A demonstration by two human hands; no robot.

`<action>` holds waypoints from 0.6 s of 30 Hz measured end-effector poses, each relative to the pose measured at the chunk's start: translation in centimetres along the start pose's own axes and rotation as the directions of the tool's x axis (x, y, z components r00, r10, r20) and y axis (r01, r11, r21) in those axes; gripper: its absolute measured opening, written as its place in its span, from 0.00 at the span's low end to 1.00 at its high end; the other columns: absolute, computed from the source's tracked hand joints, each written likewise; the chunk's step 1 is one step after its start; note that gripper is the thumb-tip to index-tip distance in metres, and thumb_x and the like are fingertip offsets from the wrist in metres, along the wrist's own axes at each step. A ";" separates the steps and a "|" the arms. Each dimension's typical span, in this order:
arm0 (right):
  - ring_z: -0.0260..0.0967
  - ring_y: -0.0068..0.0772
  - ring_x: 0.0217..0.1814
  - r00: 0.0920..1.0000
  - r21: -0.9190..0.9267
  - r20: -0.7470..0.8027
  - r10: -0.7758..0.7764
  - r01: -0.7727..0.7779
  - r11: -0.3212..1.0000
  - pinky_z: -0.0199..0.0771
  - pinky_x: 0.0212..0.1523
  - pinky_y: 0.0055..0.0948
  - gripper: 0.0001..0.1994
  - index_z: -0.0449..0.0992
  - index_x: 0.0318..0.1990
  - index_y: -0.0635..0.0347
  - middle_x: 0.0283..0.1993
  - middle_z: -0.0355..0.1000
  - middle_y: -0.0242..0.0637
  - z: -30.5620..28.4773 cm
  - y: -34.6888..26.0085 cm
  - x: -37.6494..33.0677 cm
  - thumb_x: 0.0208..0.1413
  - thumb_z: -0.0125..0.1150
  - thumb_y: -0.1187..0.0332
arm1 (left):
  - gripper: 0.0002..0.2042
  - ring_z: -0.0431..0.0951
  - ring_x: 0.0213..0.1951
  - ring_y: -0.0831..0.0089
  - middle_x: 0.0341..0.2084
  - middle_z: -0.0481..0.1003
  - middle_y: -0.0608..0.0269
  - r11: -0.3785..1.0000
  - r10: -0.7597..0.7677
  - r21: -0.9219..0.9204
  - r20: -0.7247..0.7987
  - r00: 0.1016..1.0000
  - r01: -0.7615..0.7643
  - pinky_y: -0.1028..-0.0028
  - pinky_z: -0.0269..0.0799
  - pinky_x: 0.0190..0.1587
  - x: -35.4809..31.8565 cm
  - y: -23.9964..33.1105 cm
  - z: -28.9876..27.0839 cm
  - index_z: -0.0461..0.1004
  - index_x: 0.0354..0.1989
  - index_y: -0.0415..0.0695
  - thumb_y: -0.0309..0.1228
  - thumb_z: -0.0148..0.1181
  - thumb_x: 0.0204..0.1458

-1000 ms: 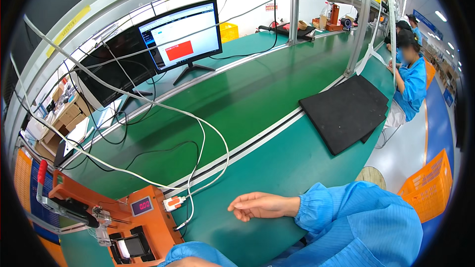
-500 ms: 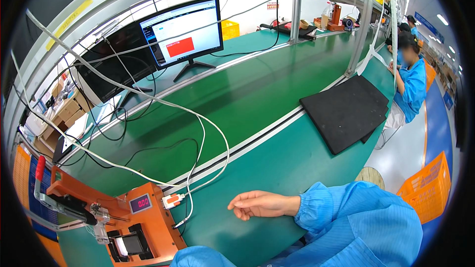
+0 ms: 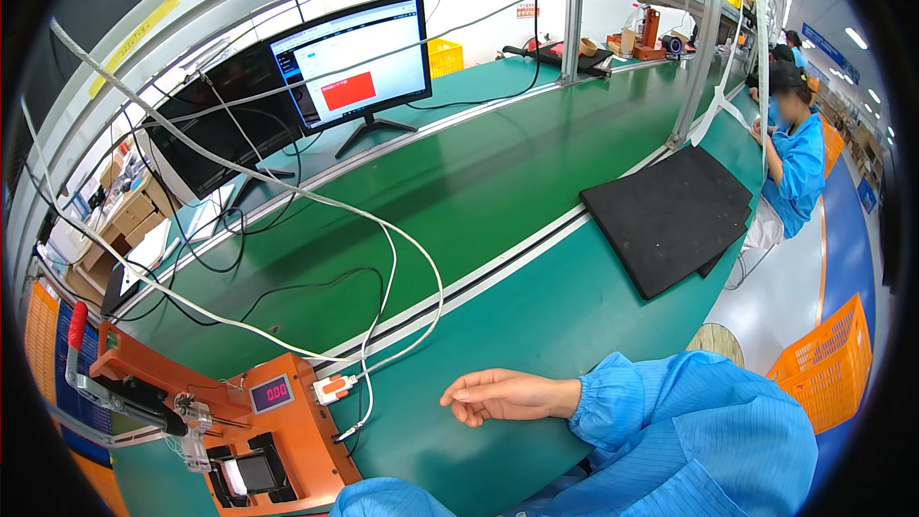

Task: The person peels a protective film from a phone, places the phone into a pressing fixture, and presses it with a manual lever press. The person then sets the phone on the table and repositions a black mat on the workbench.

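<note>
right hand resting beside the orange test fixture

your right hand (image 3: 503, 394) is lying on the smooth green table (image 3: 536, 325), coming in from the right out of a crinkled blue sleeve (image 3: 689, 431). its long axis is running right to left, with the fingers (image 3: 458, 394) pointing left toward the orange test fixture (image 3: 258, 431). the fingers are lying loosely curled and are gripping nothing. your left hand is not showing; only a bulge of blue sleeve cloth (image 3: 392, 500) is sitting at the lower edge.

the fixture is a boxy, hard-edged orange block, near the hand but apart from it, at the lower left of the table. it is carrying a small red-digit display (image 3: 272, 393) on its top face, a dark square recess (image 3: 251, 474) at the front, and a metal lever with a red round grip (image 3: 77, 325) reaching out to the left. a small orange-and-white plug (image 3: 331, 389) is sitting against its right side, with pale, glossy cables (image 3: 402, 258) looping up from it across the table.

farther back, two flat monitors are standing side by side: the lit monitor (image 3: 349, 62) is showing a red block, and the dark monitor (image 3: 225, 129) is standing to its left. a matte black foam mat (image 3: 661, 215), flat and rectangular, is lying well apart to the right. another person in blue (image 3: 795, 158) is sitting beyond it.
</note>
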State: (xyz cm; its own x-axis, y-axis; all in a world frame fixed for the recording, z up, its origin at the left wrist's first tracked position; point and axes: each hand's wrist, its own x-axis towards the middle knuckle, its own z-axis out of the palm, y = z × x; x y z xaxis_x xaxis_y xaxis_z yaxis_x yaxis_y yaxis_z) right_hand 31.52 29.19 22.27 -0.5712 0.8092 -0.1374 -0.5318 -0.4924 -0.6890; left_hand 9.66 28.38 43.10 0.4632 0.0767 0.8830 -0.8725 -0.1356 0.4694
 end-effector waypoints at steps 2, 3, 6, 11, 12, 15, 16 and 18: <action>0.65 0.22 0.41 1.000 -0.001 -0.003 0.001 -0.001 1.000 0.65 0.42 0.22 0.15 0.69 0.52 0.61 0.38 0.68 0.32 0.0 0.0 0.0 0.66 0.42 0.64 | 0.13 0.72 0.15 0.64 0.15 0.70 0.56 1.000 0.003 0.027 -0.062 0.998 -0.002 0.66 0.71 0.22 0.0 0.1 0.3 0.65 0.15 0.42 0.21 0.41 0.51; 0.65 0.22 0.41 1.000 0.001 -0.003 0.000 0.000 1.000 0.65 0.42 0.22 0.15 0.69 0.53 0.61 0.38 0.68 0.32 0.0 0.0 0.0 0.66 0.42 0.64 | 0.13 0.72 0.15 0.65 0.15 0.70 0.56 1.000 -0.011 0.014 -0.055 0.998 0.012 0.67 0.71 0.22 0.1 0.1 0.2 0.65 0.15 0.42 0.21 0.41 0.51; 0.65 0.23 0.41 1.000 0.005 -0.004 -0.004 0.004 1.000 0.65 0.42 0.22 0.15 0.69 0.53 0.62 0.38 0.68 0.32 0.0 0.2 -0.2 0.66 0.42 0.64 | 0.13 0.71 0.14 0.66 0.14 0.70 0.56 0.999 -0.031 -0.008 -0.018 0.999 0.031 0.68 0.70 0.21 0.4 -0.1 -0.1 0.65 0.15 0.42 0.21 0.41 0.51; 0.65 0.23 0.40 1.000 0.010 0.000 0.004 -0.004 1.000 0.65 0.42 0.23 0.15 0.69 0.53 0.62 0.38 0.68 0.32 -0.1 0.3 0.1 0.66 0.42 0.64 | 0.13 0.70 0.13 0.67 0.13 0.69 0.57 0.995 0.104 -0.040 0.284 0.953 -0.096 0.71 0.68 0.21 1.1 -1.8 -2.6 0.65 0.15 0.42 0.21 0.43 0.51; 0.65 0.23 0.40 1.000 0.009 -0.007 0.009 -0.009 1.000 0.65 0.42 0.23 0.15 0.69 0.53 0.62 0.38 0.68 0.32 -0.1 0.2 0.1 0.66 0.42 0.64 | 0.13 0.69 0.13 0.68 0.13 0.68 0.59 0.997 0.080 -0.013 0.209 0.975 -0.079 0.71 0.68 0.21 1.1 -1.7 -2.6 0.65 0.15 0.43 0.21 0.44 0.51; 0.65 0.23 0.40 1.000 0.000 -0.008 -0.004 0.004 1.000 0.65 0.42 0.22 0.15 0.69 0.53 0.62 0.38 0.68 0.32 0.1 0.2 -0.1 0.66 0.42 0.64 | 0.12 0.68 0.13 0.71 0.12 0.67 0.62 0.995 0.101 -0.022 0.053 0.993 -0.100 0.71 0.67 0.22 0.9 -1.0 -1.3 0.65 0.15 0.44 0.22 0.47 0.51; 0.65 0.23 0.40 1.000 0.001 -0.005 -0.004 0.004 1.000 0.65 0.42 0.23 0.15 0.69 0.53 0.62 0.38 0.68 0.32 0.0 0.2 0.0 0.66 0.42 0.64 | 0.12 0.67 0.12 0.72 0.12 0.66 0.63 0.989 0.135 -0.051 -0.048 0.990 -0.138 0.71 0.67 0.22 0.7 -0.9 -1.1 0.65 0.15 0.44 0.22 0.48 0.51; 0.65 0.23 0.40 1.000 0.004 -0.006 0.000 0.000 1.000 0.65 0.42 0.22 0.15 0.69 0.52 0.62 0.38 0.69 0.32 0.0 0.1 0.1 0.66 0.43 0.64 | 0.11 0.67 0.13 0.73 0.13 0.67 0.64 0.984 0.160 -0.074 -0.058 0.985 -0.164 0.71 0.67 0.23 0.0 -0.6 -1.1 0.66 0.16 0.45 0.23 0.47 0.51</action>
State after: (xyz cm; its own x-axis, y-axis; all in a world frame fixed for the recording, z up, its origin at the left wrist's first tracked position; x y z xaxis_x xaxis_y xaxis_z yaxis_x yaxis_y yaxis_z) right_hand 31.45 29.26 22.20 -0.5679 0.8108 -0.1418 -0.5338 -0.4939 -0.6864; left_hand 10.04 29.51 42.83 0.3074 0.1109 0.9451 -0.9458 -0.0733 0.3162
